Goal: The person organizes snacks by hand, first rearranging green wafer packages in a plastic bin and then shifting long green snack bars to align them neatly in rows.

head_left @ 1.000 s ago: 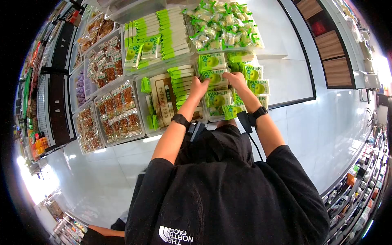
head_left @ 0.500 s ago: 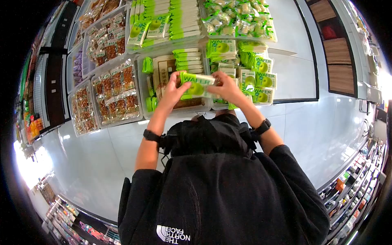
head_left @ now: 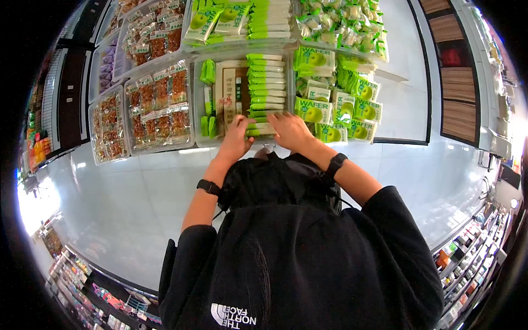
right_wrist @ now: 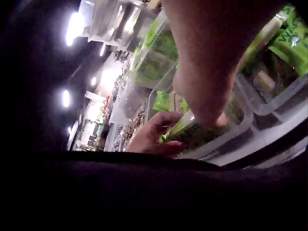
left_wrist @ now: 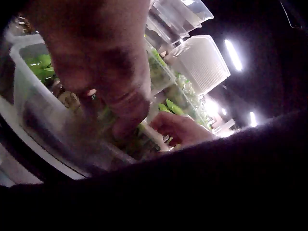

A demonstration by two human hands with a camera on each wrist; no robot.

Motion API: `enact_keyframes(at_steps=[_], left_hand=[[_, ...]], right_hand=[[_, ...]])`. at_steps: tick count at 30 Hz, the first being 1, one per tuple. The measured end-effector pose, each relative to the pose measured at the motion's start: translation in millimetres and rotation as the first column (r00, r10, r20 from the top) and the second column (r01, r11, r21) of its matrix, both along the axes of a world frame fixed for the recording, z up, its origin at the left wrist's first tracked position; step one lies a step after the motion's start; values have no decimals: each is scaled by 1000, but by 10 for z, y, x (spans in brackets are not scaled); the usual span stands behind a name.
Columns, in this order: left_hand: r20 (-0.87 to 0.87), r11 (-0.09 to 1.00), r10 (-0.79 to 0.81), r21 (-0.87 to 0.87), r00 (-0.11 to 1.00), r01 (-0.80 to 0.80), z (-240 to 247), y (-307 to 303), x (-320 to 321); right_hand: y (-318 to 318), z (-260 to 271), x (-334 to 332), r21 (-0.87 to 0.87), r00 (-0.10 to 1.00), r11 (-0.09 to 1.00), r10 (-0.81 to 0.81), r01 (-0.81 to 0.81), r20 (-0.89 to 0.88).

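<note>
Both hands are down in a clear plastic bin [head_left: 198, 104], at the near end of a row of wafer packets [head_left: 267, 82] standing on edge. My left hand [head_left: 236, 139] pinches the left end of one green-and-white wafer packet [head_left: 259, 132], and my right hand [head_left: 292, 133] grips its right end. In the right wrist view the left hand [right_wrist: 153, 135] has thumb and fingers on either side of the green end of the packet [right_wrist: 179, 126]. The left wrist view shows the right hand [left_wrist: 179, 129] curled at the packet's far end. Left of the row lies a brown-and-cream printed box [head_left: 226, 91].
On the right, another bin holds loosely piled wafer packets [head_left: 313, 110]. Bins of brown nut-like snacks [head_left: 157, 113] stand on the left. Behind are more wafer packets [head_left: 269, 19] and green-wrapped sweets [head_left: 341, 25]. Tiled floor [head_left: 137, 203] lies on the near side.
Both hands took a wafer packet from the right-hand pile, carried it left over the middle bin, turned it on edge and lowered it to the row's near end.
</note>
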State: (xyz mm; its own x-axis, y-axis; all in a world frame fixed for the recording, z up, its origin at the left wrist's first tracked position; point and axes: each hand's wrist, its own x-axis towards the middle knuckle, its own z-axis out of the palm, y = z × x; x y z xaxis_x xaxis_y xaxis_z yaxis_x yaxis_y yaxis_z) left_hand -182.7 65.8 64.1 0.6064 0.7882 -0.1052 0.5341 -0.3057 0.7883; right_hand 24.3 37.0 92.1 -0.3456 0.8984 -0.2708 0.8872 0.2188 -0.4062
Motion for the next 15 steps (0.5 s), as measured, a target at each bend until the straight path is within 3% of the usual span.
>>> enact_keyframes(at_steps=[3,6,8,10,13,15], left_hand=[[-23,984,177,41,984,-176,-32,-66,-14],[-155,980,195,60,968,-188,-81,-45,-110],[-212,989,143,-7,967,-148,-81,-29,-119],[-386,956,16,-264,922,-127,-10,21,-65],[-326,970,-85,-243,941,3,-63,45,-12],[-354,969,-66,-245,933,-25,-82,36,42]], right_hand=[[-87,-146,29,160,997,987,16,-29,76],[-123,-149,86,215,999,976,12,-21,47],[-141,-126,98,239,999,971,-21,11,39],[-140,-82,97,214,998,977,-35,23,50],[-176,-95,105,120,997,992,-50,42,65],[-212,-111,107,137,997,989,-65,59,36]])
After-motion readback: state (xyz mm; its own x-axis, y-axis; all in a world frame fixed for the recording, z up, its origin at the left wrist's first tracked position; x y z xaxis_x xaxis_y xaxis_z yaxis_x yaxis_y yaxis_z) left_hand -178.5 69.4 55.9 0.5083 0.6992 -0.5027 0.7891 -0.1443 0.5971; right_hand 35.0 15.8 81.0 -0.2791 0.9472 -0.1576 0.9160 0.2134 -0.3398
